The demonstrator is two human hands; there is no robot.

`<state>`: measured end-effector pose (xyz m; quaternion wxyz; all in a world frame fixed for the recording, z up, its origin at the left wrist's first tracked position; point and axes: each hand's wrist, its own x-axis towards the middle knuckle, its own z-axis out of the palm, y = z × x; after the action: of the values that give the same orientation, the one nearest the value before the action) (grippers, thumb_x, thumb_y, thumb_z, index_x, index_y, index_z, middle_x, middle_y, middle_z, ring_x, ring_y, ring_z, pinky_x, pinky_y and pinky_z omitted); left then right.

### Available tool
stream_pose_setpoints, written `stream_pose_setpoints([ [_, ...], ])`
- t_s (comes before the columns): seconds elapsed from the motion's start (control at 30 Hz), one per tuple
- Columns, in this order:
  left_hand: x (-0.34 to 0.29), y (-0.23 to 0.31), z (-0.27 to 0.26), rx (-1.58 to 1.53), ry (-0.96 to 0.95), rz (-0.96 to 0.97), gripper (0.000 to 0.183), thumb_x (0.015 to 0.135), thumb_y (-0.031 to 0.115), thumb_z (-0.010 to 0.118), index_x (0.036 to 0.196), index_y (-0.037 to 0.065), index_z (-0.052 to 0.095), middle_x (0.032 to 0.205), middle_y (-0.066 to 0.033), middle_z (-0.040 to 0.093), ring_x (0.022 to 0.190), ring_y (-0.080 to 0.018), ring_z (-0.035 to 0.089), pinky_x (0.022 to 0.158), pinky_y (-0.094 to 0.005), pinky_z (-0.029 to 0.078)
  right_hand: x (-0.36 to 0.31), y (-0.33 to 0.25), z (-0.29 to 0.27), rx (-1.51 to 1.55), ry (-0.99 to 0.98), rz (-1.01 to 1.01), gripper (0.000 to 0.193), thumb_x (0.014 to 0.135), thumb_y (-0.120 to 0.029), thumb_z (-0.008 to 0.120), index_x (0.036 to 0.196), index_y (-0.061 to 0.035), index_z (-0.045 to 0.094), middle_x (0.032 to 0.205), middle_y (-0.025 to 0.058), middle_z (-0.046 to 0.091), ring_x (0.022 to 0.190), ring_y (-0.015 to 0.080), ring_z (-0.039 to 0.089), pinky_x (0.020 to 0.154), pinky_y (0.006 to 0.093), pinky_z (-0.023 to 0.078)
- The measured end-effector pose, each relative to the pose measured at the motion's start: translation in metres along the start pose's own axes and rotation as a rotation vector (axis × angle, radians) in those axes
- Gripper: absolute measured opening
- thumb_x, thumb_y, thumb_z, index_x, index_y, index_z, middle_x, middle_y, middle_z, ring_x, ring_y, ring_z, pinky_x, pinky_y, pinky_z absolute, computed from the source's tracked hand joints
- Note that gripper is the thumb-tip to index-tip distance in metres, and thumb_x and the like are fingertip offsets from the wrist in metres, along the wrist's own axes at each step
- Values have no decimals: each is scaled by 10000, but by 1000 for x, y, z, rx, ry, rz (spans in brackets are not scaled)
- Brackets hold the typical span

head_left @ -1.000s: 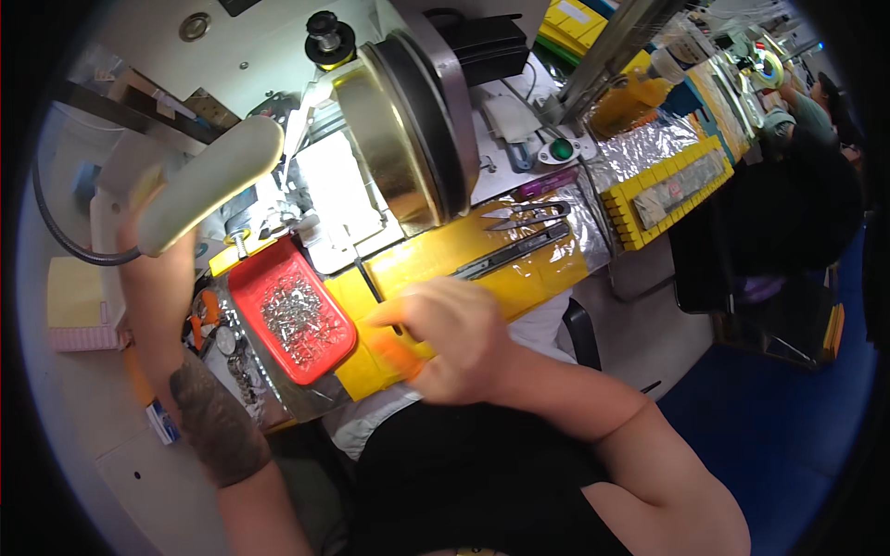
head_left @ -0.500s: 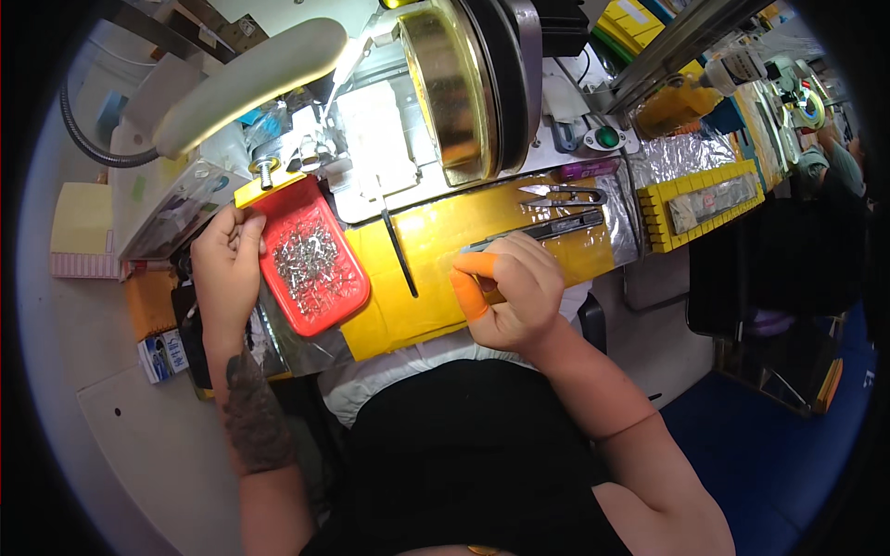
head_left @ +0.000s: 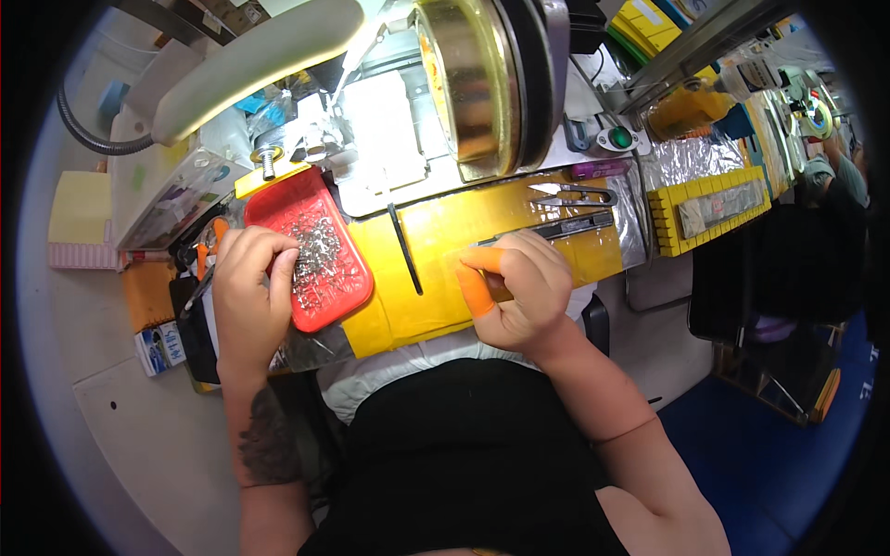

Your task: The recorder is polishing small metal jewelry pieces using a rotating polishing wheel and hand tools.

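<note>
A red tray (head_left: 345, 287) holds a heap of small shiny metal pieces (head_left: 317, 259). My left hand (head_left: 250, 287) is over the tray's left side, thumb and forefinger drawn together at the pieces; anything between them is too small to make out. Above the yellow mat (head_left: 389, 329), my right hand (head_left: 527, 292) pinches with thumb and forefinger, both in orange finger covers. What sits in that pinch cannot be made out. A thin black stick-like tool (head_left: 405, 250) lies between tray and right hand. Beyond that hand lie thread snips (head_left: 575, 195) and a long dark tool (head_left: 579, 225).
A big round lamp or magnifier head (head_left: 473, 88) stands over the bench, beside a pale lamp arm (head_left: 260, 69). Orange-handled pliers (head_left: 211, 243) are left of the tray. A yellow ridged holder (head_left: 663, 222) and a green button (head_left: 619, 138) are at right.
My left hand has moved from the tray's upper left rim down and right, onto the metal pieces, uncovering the orange-handled pliers. My right hand keeps its pinch in nearly the same place.
</note>
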<state>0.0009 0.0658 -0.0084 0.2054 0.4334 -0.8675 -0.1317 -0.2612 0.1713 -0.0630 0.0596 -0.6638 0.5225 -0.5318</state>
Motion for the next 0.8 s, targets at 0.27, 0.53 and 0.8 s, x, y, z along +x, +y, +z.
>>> stream_pose_setpoints([
  [0.27, -10, -14, 11, -483, 106, -270, 53, 981, -3, 601, 961, -36, 637, 896, -80, 659, 810, -138, 609, 765, -273, 496, 19, -27, 11, 97, -131, 39, 174, 786, -17, 754, 934, -42, 666, 734, 88, 600, 587, 246, 562, 547, 349, 450],
  [0.53, -23, -10, 9, -333, 182, -293, 125, 1035, 33, 537, 1052, -29, 644, 919, -30, 641, 783, -77, 558, 703, -227, 467, 51, -52, 67, 201, -427, 46, 209, 738, -67, 635, 930, 1, 584, 905, 164, 618, 799, 337, 639, 687, 410, 523],
  [0.8, -17, -5, 10, -105, 161, -7, 149, 931, -86, 552, 1016, -51, 669, 989, -145, 640, 917, -262, 624, 827, -338, 500, 35, -45, 79, 174, -363, 68, 149, 729, -66, 611, 869, -17, 599, 837, 156, 612, 758, 345, 629, 686, 416, 524],
])
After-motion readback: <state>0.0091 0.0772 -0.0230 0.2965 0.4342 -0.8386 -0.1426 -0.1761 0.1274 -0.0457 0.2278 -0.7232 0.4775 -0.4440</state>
